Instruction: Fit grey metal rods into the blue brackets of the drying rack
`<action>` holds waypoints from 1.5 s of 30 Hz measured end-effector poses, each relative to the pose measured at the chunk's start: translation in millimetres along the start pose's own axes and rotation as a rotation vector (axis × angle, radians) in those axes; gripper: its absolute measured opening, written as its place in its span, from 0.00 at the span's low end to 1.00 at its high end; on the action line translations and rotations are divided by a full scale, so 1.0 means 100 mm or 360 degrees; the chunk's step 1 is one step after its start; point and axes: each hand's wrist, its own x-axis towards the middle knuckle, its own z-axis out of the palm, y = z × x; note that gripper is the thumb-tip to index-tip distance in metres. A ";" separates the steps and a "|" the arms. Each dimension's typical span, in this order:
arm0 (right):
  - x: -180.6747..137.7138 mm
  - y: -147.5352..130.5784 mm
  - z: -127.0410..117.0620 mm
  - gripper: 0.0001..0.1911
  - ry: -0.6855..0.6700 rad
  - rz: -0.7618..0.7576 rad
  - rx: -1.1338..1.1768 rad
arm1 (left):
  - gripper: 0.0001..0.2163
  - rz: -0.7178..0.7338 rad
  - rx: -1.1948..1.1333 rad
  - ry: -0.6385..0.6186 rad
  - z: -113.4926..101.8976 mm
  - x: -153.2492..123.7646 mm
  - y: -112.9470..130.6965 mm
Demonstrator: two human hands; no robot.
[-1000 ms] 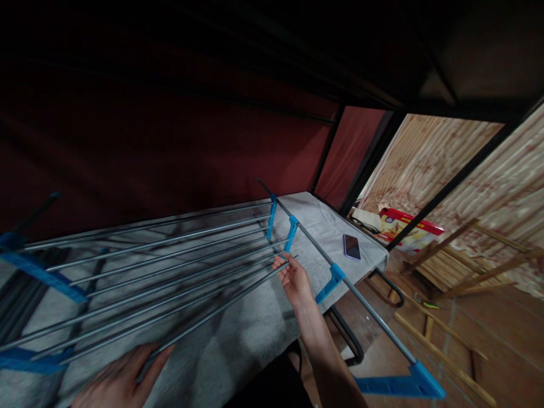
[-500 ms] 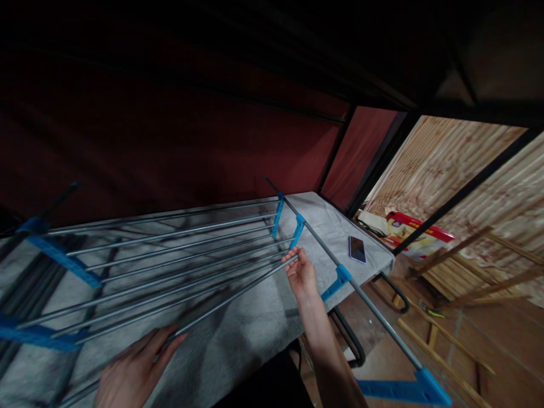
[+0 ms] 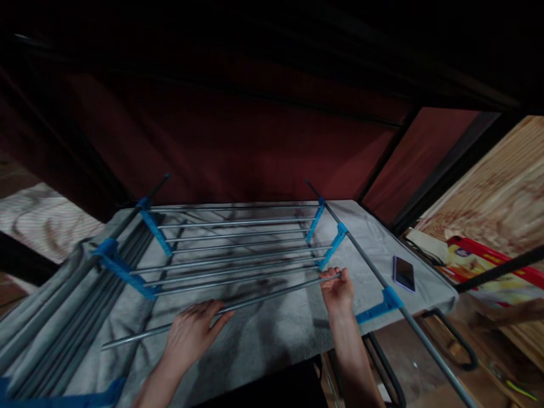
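Observation:
A partly built drying rack (image 3: 238,243) of grey metal rods and blue plastic connectors lies on a grey cloth-covered surface (image 3: 276,328). One loose grey rod (image 3: 263,297) lies slanted at its near side. My right hand (image 3: 338,290) is closed round the rod's right end, near a blue connector (image 3: 334,246). My left hand (image 3: 191,334) rests on the rod's left part, fingers curled over it. A long side rod (image 3: 408,317) with blue brackets runs off to the lower right.
A phone (image 3: 403,273) lies on the cloth at the right. Several more grey rods (image 3: 46,328) lie bundled at the left. A red and yellow box (image 3: 476,263) sits by wooden panels at the right. A dark red wall stands behind.
The view has swung left, bringing the rack's left end into sight. Both hands have stayed on the near rod, the left one shifting along it.

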 end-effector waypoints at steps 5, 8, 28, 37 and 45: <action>0.04 -0.02 -0.06 0.17 -0.0093 -0.0039 0.0003 | 0.18 -0.0005 0.0090 -0.0038 -0.08 0.00 0.08; 0.05 -0.03 0.00 0.17 -0.0133 -0.0069 -0.0003 | 0.18 0.0010 0.0120 0.0010 -0.13 0.01 0.10; -0.01 -0.12 0.41 0.18 -0.0154 0.0148 0.0102 | 0.25 -0.0120 0.0079 0.0000 -0.11 0.02 -0.10; -0.05 -0.14 0.55 0.16 -0.0163 0.0296 0.0088 | 0.23 -0.0138 0.0007 -0.0009 -0.07 0.00 -0.12; 0.01 -0.21 0.67 0.18 -0.0127 0.0292 0.0186 | 0.21 0.0094 0.0017 0.0234 0.00 0.08 -0.04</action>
